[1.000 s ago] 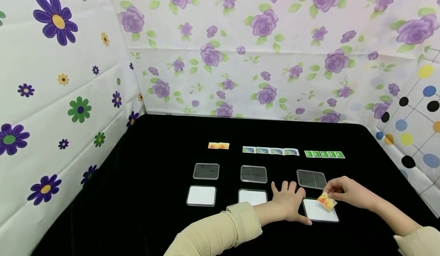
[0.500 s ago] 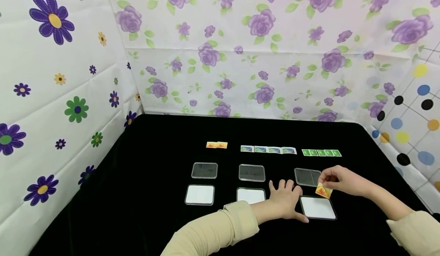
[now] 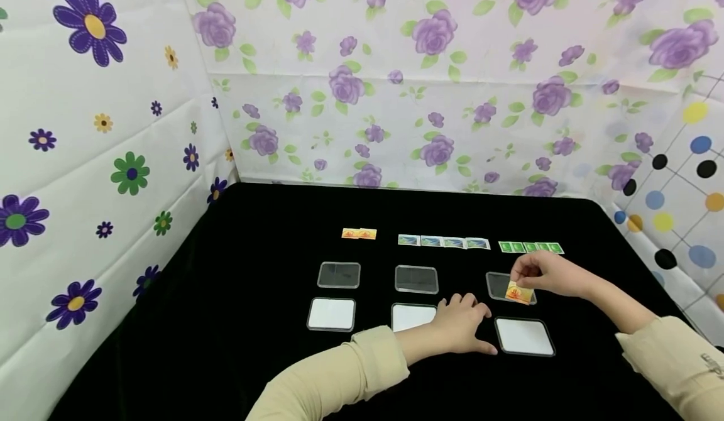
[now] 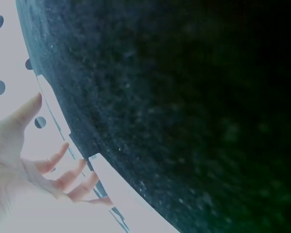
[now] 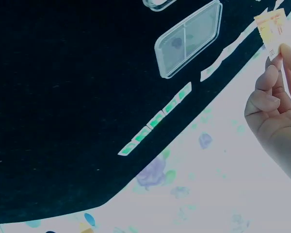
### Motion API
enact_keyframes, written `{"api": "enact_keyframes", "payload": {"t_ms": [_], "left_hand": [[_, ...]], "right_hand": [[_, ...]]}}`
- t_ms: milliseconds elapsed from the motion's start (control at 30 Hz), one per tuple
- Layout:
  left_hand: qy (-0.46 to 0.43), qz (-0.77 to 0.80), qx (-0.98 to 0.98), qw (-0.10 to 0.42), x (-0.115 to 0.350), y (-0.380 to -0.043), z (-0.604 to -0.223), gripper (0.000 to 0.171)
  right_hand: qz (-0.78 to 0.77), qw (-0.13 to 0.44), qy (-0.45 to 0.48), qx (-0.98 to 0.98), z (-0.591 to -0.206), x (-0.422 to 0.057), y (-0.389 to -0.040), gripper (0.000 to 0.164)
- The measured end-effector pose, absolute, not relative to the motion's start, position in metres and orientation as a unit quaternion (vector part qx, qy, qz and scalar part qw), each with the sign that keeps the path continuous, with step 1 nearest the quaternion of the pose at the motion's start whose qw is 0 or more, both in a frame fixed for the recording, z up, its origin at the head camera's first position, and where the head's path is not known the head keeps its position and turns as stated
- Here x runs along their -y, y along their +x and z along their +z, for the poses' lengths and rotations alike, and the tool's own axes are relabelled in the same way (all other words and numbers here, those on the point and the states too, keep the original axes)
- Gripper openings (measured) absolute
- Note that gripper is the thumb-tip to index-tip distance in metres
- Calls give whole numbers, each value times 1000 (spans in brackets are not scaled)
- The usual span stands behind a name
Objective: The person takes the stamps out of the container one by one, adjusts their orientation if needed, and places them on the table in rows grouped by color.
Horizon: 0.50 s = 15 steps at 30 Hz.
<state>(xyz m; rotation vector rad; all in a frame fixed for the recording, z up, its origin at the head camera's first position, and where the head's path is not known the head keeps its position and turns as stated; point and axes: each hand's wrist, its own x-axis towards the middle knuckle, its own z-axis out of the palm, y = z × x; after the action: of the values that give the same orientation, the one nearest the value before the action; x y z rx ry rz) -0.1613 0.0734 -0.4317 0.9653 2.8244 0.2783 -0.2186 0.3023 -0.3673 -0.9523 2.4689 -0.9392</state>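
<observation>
My right hand [image 3: 551,273] pinches an orange postage stamp [image 3: 518,293] between thumb and fingertips. In the head view the stamp overlaps the right clear case lid [image 3: 498,286]. From the right wrist, the stamp [image 5: 270,29] shows its toothed edge at the fingertips. My left hand [image 3: 462,324] has its fingers spread, over the black cloth between the middle white-filled case [image 3: 411,314] and the right one [image 3: 525,337]. Nothing is in its grasp. In the left wrist view, the left hand [image 4: 43,165] reaches toward pale case edges [image 4: 131,194].
Along the back lie two orange stamps [image 3: 359,234], a row of blue stamps [image 3: 444,242] and several green stamps [image 3: 531,247]. Two more clear lids [image 3: 339,275] and a left white-filled case [image 3: 331,314] rest on the black cloth [image 3: 226,320]. Patterned sheets [image 3: 362,119] stand behind.
My right hand has carried the stamp from over the right white-filled case back and leftward to the right clear lid. My left hand has drawn slightly left, away from that case.
</observation>
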Motion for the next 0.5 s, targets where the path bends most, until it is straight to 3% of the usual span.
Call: {"api": "enact_keyframes", "payload": {"t_ms": [300,500], "left_hand": [[359,113,-923,79,-55,-160,-425,58],[391,114,-911,57,-46,-161,-426,55]], "right_hand": [[-325,163,-365,-857,-362,-285,-229,6],[-319,152,-393,-849,-359,-275,-237,5]]}}
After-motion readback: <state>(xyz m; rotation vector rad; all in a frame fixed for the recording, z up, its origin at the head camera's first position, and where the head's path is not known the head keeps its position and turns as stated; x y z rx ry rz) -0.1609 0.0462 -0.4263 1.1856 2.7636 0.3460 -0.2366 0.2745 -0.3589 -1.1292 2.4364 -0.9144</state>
